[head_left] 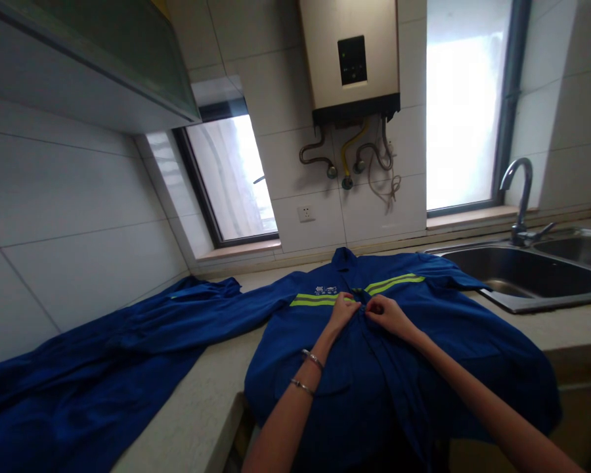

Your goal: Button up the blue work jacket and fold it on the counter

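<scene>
A blue work jacket (448, 335) with yellow-green reflective stripes lies front up on the counter, collar toward the wall, its lower part hanging over the front edge. At the middle of its chest, my left hand (343, 311) pinches one edge of the front opening, close to the stripe and a white printed logo. My right hand (388, 316) is just beside it, fingers curled and pinching the opposite edge. Whether a button or zip is between the fingertips is too small to tell. Below my hands the front edges hang apart.
Another blue garment (79, 368) lies crumpled along the left counter, under the jacket's sleeve. At right are a steel sink (512, 268) and a faucet (522, 197). A water heater (352, 59) with pipes hangs on the tiled wall. A cabinet (88, 79) overhangs the upper left.
</scene>
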`<state>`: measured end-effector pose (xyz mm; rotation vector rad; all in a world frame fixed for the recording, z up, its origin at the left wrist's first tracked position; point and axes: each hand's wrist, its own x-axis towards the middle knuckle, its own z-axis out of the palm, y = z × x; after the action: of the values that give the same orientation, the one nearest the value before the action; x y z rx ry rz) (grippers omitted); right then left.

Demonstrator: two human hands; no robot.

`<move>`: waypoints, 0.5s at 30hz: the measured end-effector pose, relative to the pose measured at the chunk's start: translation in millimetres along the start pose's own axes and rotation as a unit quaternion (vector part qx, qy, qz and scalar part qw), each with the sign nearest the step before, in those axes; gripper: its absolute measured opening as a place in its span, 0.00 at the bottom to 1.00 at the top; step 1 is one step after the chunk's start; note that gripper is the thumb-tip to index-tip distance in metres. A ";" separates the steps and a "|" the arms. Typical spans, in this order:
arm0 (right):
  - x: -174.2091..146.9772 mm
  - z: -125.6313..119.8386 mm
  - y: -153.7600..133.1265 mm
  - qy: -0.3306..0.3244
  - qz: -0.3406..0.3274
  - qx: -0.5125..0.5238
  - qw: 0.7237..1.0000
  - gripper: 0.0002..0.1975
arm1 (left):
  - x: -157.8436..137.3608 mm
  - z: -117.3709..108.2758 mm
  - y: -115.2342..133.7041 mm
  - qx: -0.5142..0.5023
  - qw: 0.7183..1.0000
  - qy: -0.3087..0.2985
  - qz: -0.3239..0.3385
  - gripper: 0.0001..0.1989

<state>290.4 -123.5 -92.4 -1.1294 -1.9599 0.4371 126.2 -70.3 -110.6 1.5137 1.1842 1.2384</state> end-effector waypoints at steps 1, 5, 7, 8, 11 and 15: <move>-10.1 -0.9 -8.7 0.007 0.006 -0.031 0.999 0.05 | -0.1 -0.3 -0.9 0.013 1.000 0.002 0.006 0.14; -62.9 -1.2 -41.5 0.021 0.026 -0.150 0.988 0.10 | -2.2 -0.4 -0.2 0.051 0.998 0.017 0.028 0.10; -84.9 0.9 -51.8 0.020 0.032 -0.174 0.984 0.10 | -5.6 0.3 5.1 0.060 0.997 0.028 0.041 0.09; -92.3 2.1 -55.0 0.019 0.036 -0.180 0.983 0.10 | -8.4 0.8 9.5 0.064 0.996 0.033 0.052 0.09; -98.7 4.1 -57.6 0.013 0.049 -0.184 0.982 0.11 | -22.8 1.0 29.5 0.110 0.986 0.034 0.120 0.06; -86.4 -1.9 -46.1 -0.006 0.081 -0.129 0.988 0.17 | -58.8 -5.1 57.7 0.216 0.954 -0.078 0.192 0.04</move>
<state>289.5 -220.9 -103.3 -1.4601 -1.9826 0.2806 126.3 -139.8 -66.0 2.2086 1.1366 1.1150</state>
